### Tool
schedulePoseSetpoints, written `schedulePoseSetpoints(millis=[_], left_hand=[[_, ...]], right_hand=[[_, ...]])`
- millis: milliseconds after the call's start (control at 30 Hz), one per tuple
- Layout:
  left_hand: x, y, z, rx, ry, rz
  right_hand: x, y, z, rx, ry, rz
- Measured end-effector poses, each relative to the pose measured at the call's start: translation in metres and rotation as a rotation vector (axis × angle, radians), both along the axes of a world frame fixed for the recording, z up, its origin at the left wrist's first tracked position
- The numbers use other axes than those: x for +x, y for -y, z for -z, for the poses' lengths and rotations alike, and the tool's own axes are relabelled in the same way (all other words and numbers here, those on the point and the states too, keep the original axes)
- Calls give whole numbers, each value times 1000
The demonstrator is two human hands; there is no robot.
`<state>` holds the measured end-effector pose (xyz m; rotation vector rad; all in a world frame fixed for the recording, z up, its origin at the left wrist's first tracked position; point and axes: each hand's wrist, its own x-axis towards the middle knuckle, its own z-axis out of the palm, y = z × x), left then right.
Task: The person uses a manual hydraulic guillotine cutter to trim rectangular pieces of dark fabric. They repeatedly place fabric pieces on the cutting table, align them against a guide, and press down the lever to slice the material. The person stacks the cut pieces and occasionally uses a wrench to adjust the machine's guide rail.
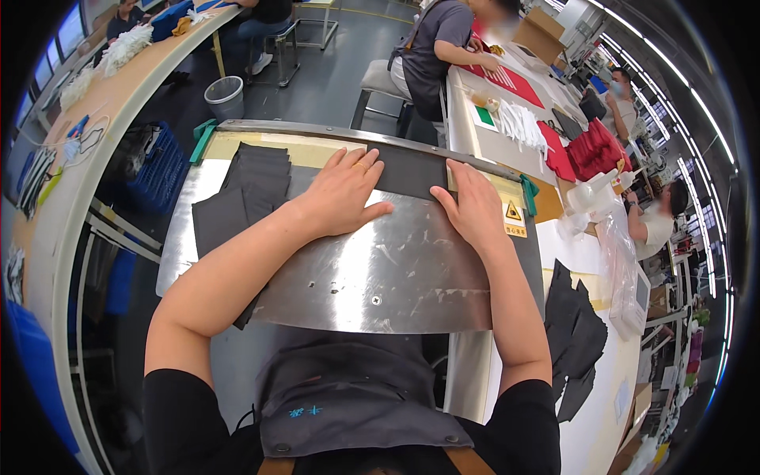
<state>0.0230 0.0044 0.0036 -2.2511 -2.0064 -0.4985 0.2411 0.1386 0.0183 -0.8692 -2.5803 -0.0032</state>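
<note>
My left hand (344,190) lies flat, its fingers stretched toward the far bar and their tips at the left end of a dark rectangular piece of sheet material (413,172). At the other end of that piece rests my right hand (469,199), fingers extended and thumb apart. The piece lies flat against the far metal bar (348,136) of a shiny metal work plate (372,261). Left of my left hand, several similar dark pieces (252,184) are stacked and fanned out; my left forearm partly covers them.
Green clamps (203,141) sit at the bar's ends. A yellow warning label (514,212) is beside my right wrist. Ragged black scraps (574,340) lie on the right-hand table. A grey bin (225,98) and blue crate (158,170) stand beyond to the left. Co-workers sit at nearby tables.
</note>
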Motion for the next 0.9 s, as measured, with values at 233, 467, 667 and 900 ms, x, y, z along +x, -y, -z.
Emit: schedulePoseSetpoints(millis=[233, 467, 667, 900], left_hand=[[-1, -3, 5, -1, -58, -58], [-1, -2, 3, -16, -39, -51], [-2, -1, 7, 90, -29, -27], [-3, -2, -8, 50, 36, 16]], right_hand=[[-1, 7, 8, 28, 112, -108], [0, 6, 9, 0, 137, -76], [-1, 14, 4, -9, 81, -76], [-6, 16, 1, -52, 67, -208]])
